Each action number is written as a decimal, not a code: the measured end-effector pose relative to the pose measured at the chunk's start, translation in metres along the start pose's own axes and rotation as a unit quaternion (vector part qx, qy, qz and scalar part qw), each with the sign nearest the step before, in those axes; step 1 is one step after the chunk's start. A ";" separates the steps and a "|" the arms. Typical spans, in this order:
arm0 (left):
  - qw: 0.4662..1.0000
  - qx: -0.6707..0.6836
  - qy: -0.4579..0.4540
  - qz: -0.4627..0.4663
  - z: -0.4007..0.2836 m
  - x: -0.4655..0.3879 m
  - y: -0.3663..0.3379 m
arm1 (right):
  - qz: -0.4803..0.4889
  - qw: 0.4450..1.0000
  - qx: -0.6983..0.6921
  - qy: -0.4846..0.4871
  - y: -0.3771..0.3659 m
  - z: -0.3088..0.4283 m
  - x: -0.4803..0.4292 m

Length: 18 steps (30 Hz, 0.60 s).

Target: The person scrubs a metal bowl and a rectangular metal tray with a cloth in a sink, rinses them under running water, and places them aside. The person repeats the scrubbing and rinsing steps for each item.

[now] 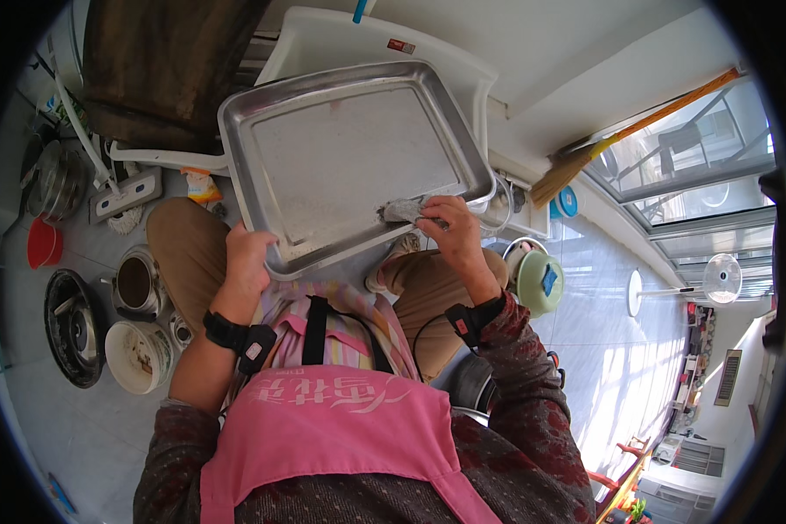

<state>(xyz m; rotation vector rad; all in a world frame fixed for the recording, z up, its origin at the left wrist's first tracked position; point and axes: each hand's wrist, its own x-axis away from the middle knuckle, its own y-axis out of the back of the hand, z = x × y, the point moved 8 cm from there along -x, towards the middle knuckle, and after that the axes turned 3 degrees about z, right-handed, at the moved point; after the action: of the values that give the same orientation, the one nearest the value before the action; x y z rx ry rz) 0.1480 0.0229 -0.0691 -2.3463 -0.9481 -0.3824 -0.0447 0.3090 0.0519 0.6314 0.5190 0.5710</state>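
Note:
A rectangular metal tray [360, 144] with a raised rim lies tilted before me, over the front of a white plastic basin [380, 39]. My left hand [245, 255] grips the tray's near left corner, thumb over the rim. In my right hand [450, 226] is a grey scrubbing cloth [403, 211], pressed against the tray's inner surface close to the near right corner. Small dark specks and dull marks show on the metal around the cloth. Part of the cloth is hidden under my fingers.
At the left on the tiled floor stand a white bucket [121, 357], a metal pot [134, 285], a black basin [56, 327], a red bucket [44, 242] and a flat mop [128, 194]. To the right are a green bowl [537, 288], a straw broom [573, 171] and a standing fan [722, 278].

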 end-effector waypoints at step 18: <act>1.000 -0.007 0.008 0.010 -0.002 -0.002 -0.001 | 0.007 0.999 0.027 0.040 -0.008 0.007 -0.004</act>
<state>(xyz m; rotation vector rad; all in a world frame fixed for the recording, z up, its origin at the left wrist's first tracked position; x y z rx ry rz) 0.1459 0.0214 -0.0684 -2.3609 -0.9160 -0.4006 -0.0403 0.2985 0.0529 0.6658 0.6083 0.5988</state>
